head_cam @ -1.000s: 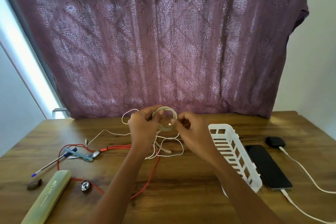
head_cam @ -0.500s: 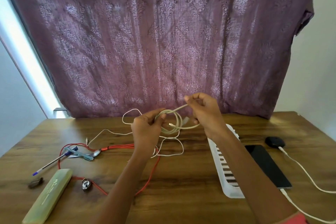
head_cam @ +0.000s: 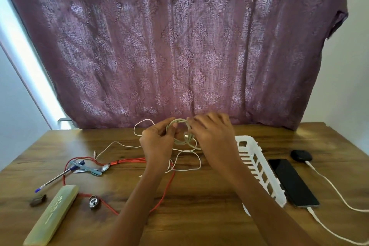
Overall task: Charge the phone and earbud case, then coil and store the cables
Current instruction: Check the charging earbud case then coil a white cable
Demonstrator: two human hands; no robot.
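Observation:
Both hands hold a small coil of pale cable (head_cam: 184, 139) above the middle of the wooden table (head_cam: 199, 215). My left hand (head_cam: 157, 144) pinches the coil's left side; my right hand (head_cam: 211, 136) grips its top right. A thin white cable (head_cam: 187, 160) lies loose under the hands. A red cable (head_cam: 163, 195) loops across the left half. On the right, a black phone (head_cam: 292, 182) and a black earbud case (head_cam: 301, 155) each have a white charging cable (head_cam: 335, 191) plugged in. A white slotted basket (head_cam: 259, 168) lies next to the phone.
At the left lie a blue pen (head_cam: 58, 175), a spoon (head_cam: 95, 170), a pale green case (head_cam: 53, 213), a small padlock (head_cam: 94, 202) and a small dark object (head_cam: 38, 200). A purple curtain (head_cam: 179, 46) hangs behind the table's far edge.
My right hand had lifted a cable end up and to the right, then came back down onto the coil's top. The left hand stayed on the coil.

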